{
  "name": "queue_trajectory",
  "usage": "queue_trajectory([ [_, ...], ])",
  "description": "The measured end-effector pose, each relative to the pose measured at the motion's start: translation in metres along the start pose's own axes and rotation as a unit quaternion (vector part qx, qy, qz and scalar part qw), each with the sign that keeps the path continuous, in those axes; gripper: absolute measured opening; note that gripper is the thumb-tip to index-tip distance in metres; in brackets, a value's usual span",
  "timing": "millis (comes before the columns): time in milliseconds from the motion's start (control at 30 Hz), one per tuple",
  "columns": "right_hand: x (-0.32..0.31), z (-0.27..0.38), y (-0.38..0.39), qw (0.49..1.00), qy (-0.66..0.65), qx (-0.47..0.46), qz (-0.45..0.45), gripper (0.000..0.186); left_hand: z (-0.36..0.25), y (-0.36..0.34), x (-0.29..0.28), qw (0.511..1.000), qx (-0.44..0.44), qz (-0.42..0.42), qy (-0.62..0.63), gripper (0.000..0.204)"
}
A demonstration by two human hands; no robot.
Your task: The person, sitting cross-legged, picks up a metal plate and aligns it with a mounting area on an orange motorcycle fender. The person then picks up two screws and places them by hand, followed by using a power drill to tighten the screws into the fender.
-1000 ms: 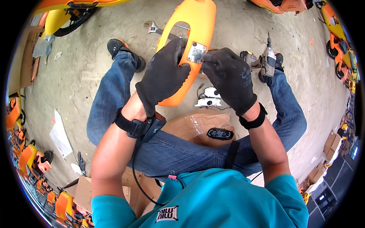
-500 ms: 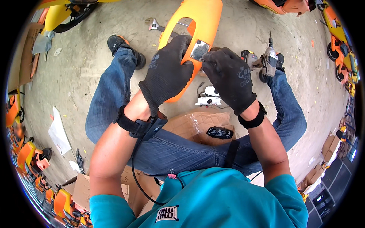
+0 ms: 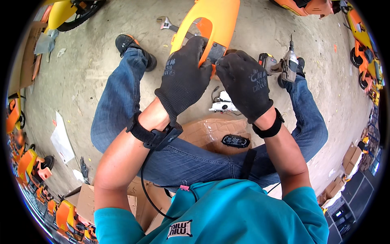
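My gloved left hand [image 3: 183,77] grips an orange plastic body panel [image 3: 217,18] with an oval opening, its fingers wrapped over the side. A metal plate [image 3: 217,51] is fixed on the panel beside the opening. My gloved right hand [image 3: 241,79] is closed in a pinch at the plate’s lower right; whatever is between its fingers is hidden. The panel's lower part is mostly behind my hands. Below them, white parts with cables [image 3: 223,105] lie on the floor, and a black oval display [image 3: 235,141] sits on cardboard [image 3: 203,130].
An adjustable wrench [image 3: 174,27] lies past the panel on the left. A cordless drill [image 3: 289,67] stands by my right shoe, beside another power tool [image 3: 266,62]. Orange-yellow vehicles [image 3: 61,14] line the surroundings. A white sheet [image 3: 61,138] and cardboard boxes [image 3: 351,156] lie at the sides.
My left hand has moved right and slightly up along the panel, which has shifted right with it. The lower end of the panel is now more covered. My right hand stays closed near the plate.
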State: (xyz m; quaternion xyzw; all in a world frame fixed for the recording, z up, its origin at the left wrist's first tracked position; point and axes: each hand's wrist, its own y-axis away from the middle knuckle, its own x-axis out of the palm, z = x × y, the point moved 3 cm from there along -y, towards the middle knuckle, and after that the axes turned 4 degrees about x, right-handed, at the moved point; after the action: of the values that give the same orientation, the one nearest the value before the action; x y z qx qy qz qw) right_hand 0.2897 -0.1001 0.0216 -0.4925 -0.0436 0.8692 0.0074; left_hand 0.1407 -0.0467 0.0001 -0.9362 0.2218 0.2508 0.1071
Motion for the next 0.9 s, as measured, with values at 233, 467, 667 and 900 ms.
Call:
queue_trajectory([
  [233, 0.005, 0.001, 0.000, 0.999, -0.040, 0.000, -0.013, 0.012, -0.004, -0.003, -0.006, 0.997, -0.059, -0.010, 0.045, 0.022],
  [467, 0.011, 0.001, 0.001, 0.998, -0.044, 0.004, -0.038, 0.014, 0.000, -0.003, -0.004, 0.997, -0.052, -0.010, 0.063, 0.020],
  [667, 0.012, -0.001, 0.002, 0.996, -0.072, 0.033, -0.040, 0.019, 0.004, -0.004, -0.002, 0.994, -0.067, -0.014, 0.084, 0.021],
  [900, 0.007, -0.004, 0.010, 0.989, -0.114, 0.079, -0.039, 0.012, 0.015, -0.005, -0.005, 0.994, -0.083, 0.001, 0.068, 0.021],
])
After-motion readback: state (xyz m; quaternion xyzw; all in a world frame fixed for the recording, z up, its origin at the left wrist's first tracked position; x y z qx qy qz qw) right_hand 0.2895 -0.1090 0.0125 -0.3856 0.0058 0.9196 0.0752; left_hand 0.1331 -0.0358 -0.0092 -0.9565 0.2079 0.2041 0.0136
